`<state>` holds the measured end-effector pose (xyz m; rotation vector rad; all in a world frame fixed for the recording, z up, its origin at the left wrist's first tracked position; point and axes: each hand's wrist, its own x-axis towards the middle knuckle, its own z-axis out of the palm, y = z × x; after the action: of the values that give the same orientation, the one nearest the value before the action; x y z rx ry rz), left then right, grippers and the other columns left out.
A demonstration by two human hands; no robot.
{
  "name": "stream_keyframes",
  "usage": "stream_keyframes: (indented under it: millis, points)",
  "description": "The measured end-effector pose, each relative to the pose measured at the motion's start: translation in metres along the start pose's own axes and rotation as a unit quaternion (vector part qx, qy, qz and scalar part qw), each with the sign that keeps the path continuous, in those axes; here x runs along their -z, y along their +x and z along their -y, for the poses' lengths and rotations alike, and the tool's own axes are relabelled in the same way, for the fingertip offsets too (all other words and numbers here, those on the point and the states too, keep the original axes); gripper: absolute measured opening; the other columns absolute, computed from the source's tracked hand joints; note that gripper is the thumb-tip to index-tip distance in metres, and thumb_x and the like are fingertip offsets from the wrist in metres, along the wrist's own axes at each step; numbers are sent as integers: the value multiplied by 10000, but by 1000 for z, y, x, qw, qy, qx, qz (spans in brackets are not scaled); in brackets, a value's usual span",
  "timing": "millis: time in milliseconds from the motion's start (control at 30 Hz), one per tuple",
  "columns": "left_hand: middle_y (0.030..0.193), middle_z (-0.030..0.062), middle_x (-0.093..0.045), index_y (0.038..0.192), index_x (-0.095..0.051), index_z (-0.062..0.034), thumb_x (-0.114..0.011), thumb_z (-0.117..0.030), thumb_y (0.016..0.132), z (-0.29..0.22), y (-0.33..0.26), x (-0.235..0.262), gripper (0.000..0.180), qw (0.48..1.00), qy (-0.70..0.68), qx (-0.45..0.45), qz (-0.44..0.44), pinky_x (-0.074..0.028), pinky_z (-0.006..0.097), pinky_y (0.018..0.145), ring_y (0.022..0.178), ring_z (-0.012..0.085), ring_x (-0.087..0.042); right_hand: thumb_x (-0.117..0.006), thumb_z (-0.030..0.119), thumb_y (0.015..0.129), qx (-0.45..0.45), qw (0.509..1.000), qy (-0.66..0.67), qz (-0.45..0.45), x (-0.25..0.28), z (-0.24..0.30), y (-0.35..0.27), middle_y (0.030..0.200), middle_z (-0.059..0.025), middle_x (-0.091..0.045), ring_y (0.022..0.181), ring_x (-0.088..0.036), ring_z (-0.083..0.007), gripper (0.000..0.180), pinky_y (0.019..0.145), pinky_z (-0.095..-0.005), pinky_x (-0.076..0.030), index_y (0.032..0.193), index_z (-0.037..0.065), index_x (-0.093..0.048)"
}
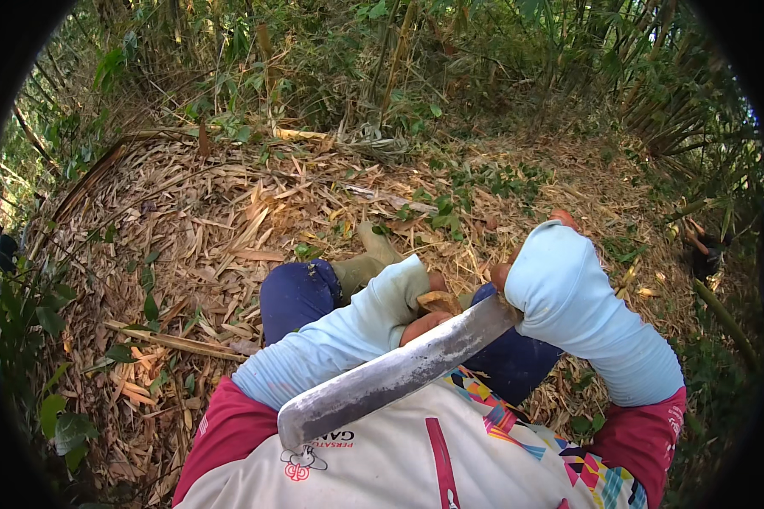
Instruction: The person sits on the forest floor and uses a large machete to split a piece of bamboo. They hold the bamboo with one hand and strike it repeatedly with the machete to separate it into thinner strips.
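A broad grey machete blade (395,373) slants across the person's chest, its blunt tip low on their left, its handle clamped in the right hand (508,284). The left hand (429,310) pinches a small brown piece of wood (440,300) just beside the blade's upper edge. Dry bamboo leaf litter (229,220) spreads open ahead, walled by bamboo stems (399,51).

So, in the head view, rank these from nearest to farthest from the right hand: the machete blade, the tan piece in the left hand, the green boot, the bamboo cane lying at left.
1. Machete blade: extends from the right hand toward lower left.
2. Tan piece: just left, in the left hand.
3. Green boot: farther left and up.
4. Bamboo cane: far left on the leaf litter.
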<state>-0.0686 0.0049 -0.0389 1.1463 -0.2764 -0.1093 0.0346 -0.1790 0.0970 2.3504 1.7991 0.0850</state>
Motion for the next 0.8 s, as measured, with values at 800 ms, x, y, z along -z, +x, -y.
stream_keyframes:
  millis: [800]
  points:
    - [856, 20, -639, 985, -578, -56, -637, -109, 890, 17, 0, 47, 124, 976, 155, -144, -58, -512, 242, 692, 771, 76, -604, -743, 123, 531, -139, 988, 52, -34, -13, -28, -10, 710, -120, -635, 736, -631, -316, 342, 655, -366, -511, 870, 123, -700]
